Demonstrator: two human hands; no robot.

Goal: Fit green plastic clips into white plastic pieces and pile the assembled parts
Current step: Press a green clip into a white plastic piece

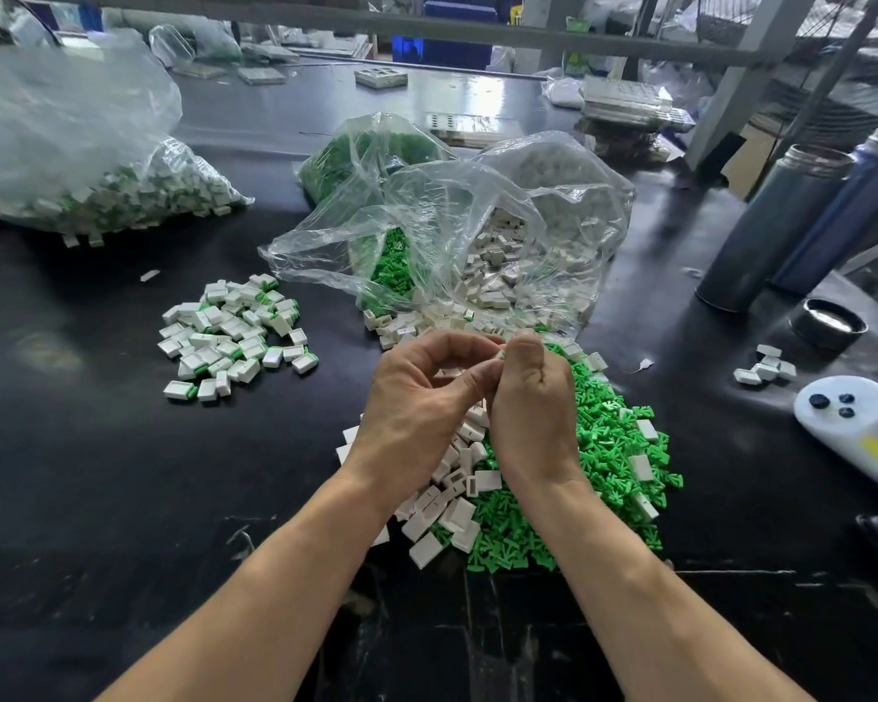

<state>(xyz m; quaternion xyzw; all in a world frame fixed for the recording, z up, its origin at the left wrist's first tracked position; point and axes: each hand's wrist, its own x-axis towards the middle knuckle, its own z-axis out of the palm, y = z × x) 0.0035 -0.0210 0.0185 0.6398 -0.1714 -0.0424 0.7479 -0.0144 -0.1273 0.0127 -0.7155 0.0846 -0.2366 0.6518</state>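
Note:
My left hand (pixel 416 397) and my right hand (pixel 533 397) meet above the black table, fingertips together around a small white piece with a bit of green showing (pixel 499 356). Most of that piece is hidden by my fingers. Under my hands lies a heap of loose white pieces (pixel 452 499) and, to its right, a heap of green clips (pixel 609 448). A pile of assembled white-and-green parts (pixel 234 336) sits to the left on the table.
An open clear bag (pixel 477 235) with green clips and white pieces lies behind my hands. A large bag of assembled parts (pixel 97 179) is at far left. Two metal flasks (pixel 781 225), a lid (pixel 829 324), a few white pieces (pixel 766 369) and a white handled tool (pixel 852 423) stand at right.

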